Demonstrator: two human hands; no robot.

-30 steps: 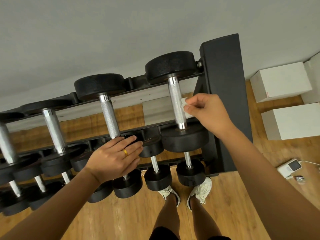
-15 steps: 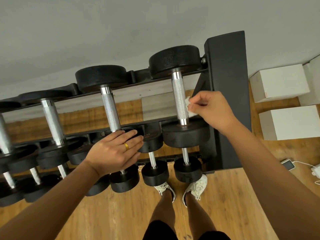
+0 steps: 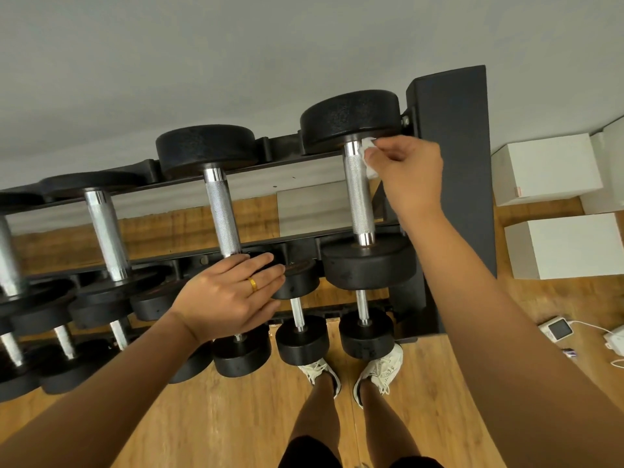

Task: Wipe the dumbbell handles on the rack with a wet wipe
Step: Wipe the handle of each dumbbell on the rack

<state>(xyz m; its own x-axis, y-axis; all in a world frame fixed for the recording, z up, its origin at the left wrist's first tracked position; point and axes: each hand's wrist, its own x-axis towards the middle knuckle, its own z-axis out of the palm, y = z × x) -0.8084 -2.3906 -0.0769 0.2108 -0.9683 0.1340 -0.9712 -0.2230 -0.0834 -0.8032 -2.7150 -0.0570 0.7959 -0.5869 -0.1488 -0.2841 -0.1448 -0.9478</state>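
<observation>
White crumpled wet wipe (image 3: 368, 153) pinched between the curled thumb and fingertips of right hand (image 3: 408, 177), pressed to the right flank of the knurled silver steel handle (image 3: 358, 194) of the rightmost top-tier dumbbell, up at its far end, just under the far round black cast-iron head (image 3: 349, 118). Meanwhile left hand (image 3: 229, 298) flat and relaxed, fingers straight and close together, gripping nothing, laid over the near black head of the neighbouring dumbbell, seemingly as a brace; thin gold ring (image 3: 252, 284) on one finger. Around both, black metal rack (image 3: 452, 163) carrying dumbbells in tiers, smaller ones lower down; next knurled silver handle (image 3: 223, 214) just to the left, another silver handle (image 3: 106, 231) further left. Off to the right, on the wooden plank floor (image 3: 236, 417), two white boxes (image 3: 547, 167) by the wall. Judged as mid-wipe on the handle at the rack's right end, with only one side of the bar under the wipe; whether the other handles are done, not readable from here. Next, probably: draw the wipe back along the bar toward the near head under steady pressure, wrap round for the underside and left flank, then cross to the neighbouring handle, lifting the bracing hand clear first.
</observation>
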